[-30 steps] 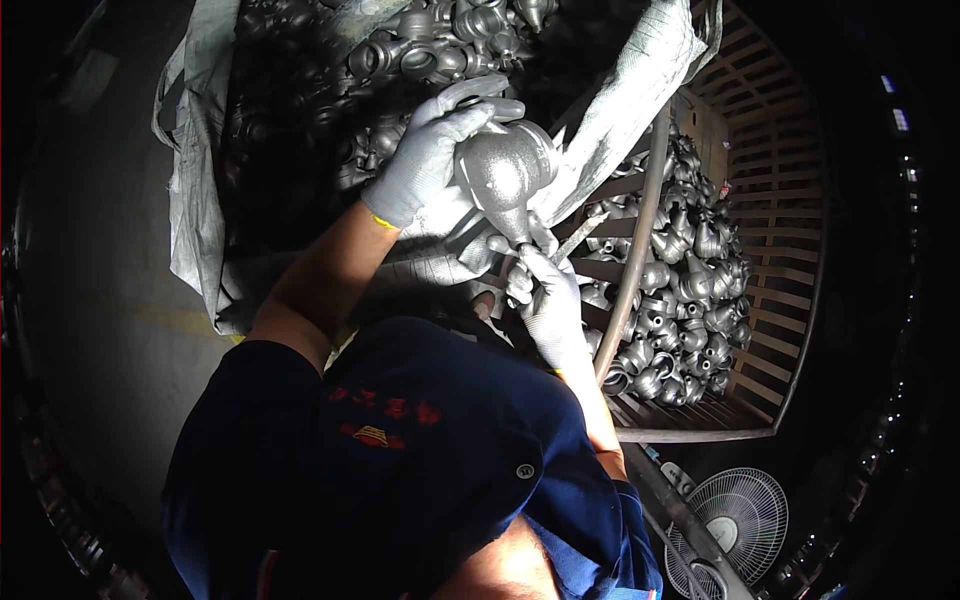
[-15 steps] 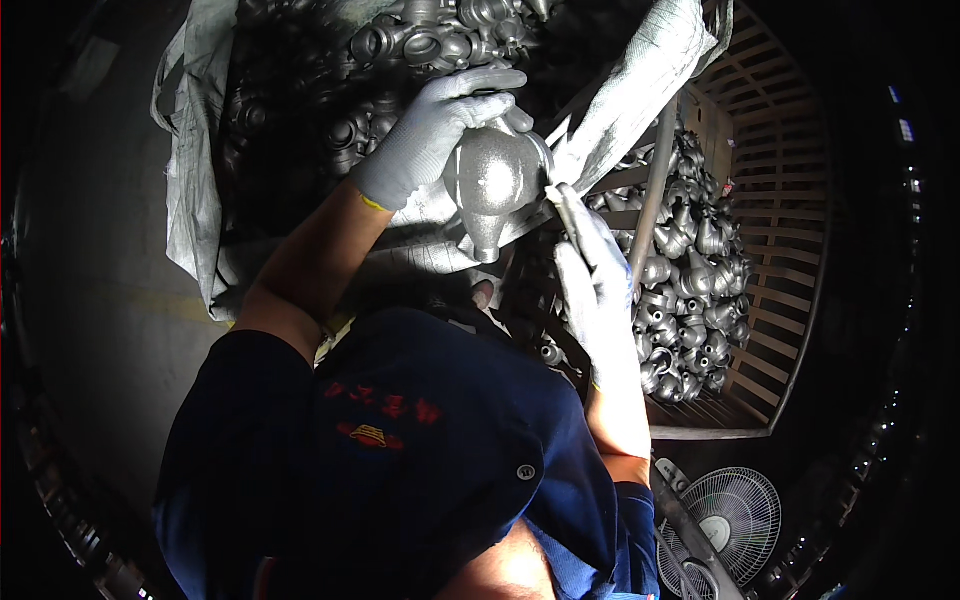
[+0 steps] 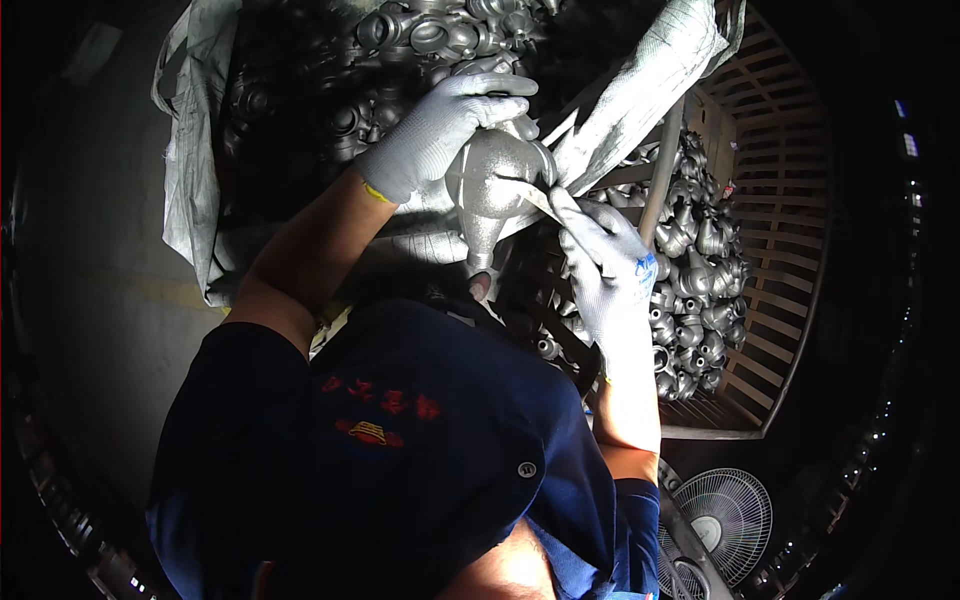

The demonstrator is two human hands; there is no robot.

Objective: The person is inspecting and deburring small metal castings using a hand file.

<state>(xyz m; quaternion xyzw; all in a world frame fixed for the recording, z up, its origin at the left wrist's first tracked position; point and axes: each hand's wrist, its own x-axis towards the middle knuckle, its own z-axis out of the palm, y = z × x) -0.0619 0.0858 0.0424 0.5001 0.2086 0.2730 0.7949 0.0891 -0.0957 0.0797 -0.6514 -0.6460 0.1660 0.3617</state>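
Observation:
My left hand, in a pale grey knit glove, grips the top of a rounded grey metal casting. The casting has a bulbous body that narrows to a neck pointing toward me. In my right hand, gloved alike with a blue mark on its back, is a thin flat strip-like tool. Its dark tip lies against the casting's round side, and its rear end is hidden in my fingers. Whether the tool is a file or a scraper cannot be told.
Beyond my hands, an open white woven sack holds many similar castings. At the right stands a slatted metal crate with more castings inside. A pipe-like bar runs beside the crate. An electric fan is at the lower right.
My right hand has rolled so its back shows more, and the tool now reaches across the casting's side. The casting has shifted slightly nearer to me, with my left hand keeping hold of it.

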